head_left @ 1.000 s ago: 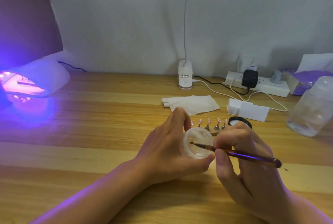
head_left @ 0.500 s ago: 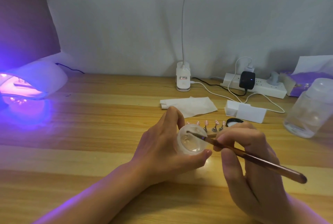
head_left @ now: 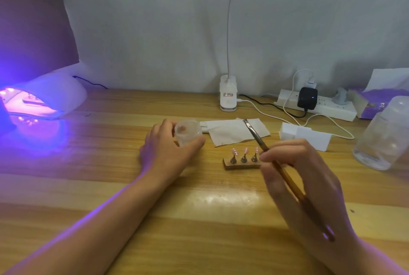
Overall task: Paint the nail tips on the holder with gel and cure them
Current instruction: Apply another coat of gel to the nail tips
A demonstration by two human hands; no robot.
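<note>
Holder [head_left: 241, 166] — just beside right hand [head_left: 309, 186]

table [head_left: 88, 186]: pale wood, smooth, a varnished sheen is shown by one glare patch | gel jar [head_left: 188, 131]: frosted translucent plastic | holder [head_left: 241, 165]: matt wooden block | stands [head_left: 244, 159]: shiny metal | nail tips [head_left: 245, 149]: glossy pink | brush [head_left: 256, 137]: metal ferrule, lacquered brown handle | tissue [head_left: 232, 131]: matt white paper, creased | curing lamp [head_left: 62, 93]: smooth white plastic | bottle [head_left: 385, 135]: clear plastic

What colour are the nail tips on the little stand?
The nail tips are pale pink, seen in the head view.
</note>
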